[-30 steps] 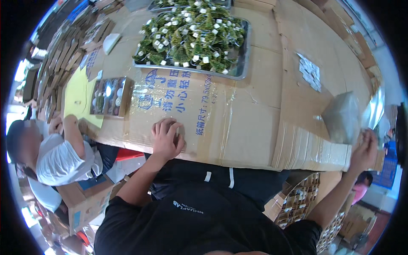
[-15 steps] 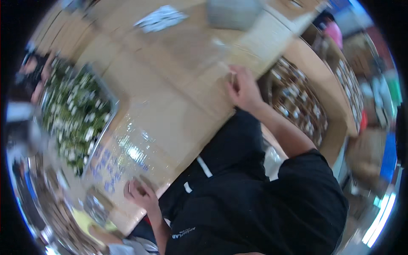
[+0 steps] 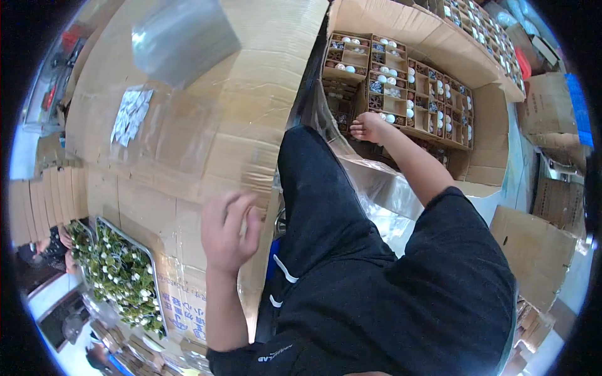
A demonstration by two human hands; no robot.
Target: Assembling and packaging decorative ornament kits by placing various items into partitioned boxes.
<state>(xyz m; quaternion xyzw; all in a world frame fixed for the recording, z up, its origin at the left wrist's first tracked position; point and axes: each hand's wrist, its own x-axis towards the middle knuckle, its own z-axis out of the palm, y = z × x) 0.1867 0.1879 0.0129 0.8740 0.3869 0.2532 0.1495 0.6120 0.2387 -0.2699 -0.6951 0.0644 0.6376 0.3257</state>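
Observation:
My left hand (image 3: 229, 232) is raised above the cardboard-covered table (image 3: 251, 119), slightly blurred. Its fingers are loosely bent and apart, with nothing seen in them. My right hand (image 3: 371, 128) reaches over the near side of a large open carton (image 3: 486, 141). Its fingers are curled together, and anything inside them is hidden. Beside it lie brown divided trays (image 3: 433, 100), whose compartments hold white balls and dark, patterned or brown pieces. A clear plastic sheet (image 3: 326, 122) drapes over the carton's edge close to that hand.
On the table lie a stack of clear plastic sheets (image 3: 188, 44) and a pile of small silvery-white packets (image 3: 132, 113). A metal-rimmed tray (image 3: 122, 276) of green sprigs with white bits stands at the lower left. More divided trays (image 3: 483, 28) sit beyond the carton. Another person's arm (image 3: 66, 241) shows at left.
My view has swung to the right. My right hand has gone from the table's edge to over the carton of divided trays. My left hand has lifted off the table's near edge.

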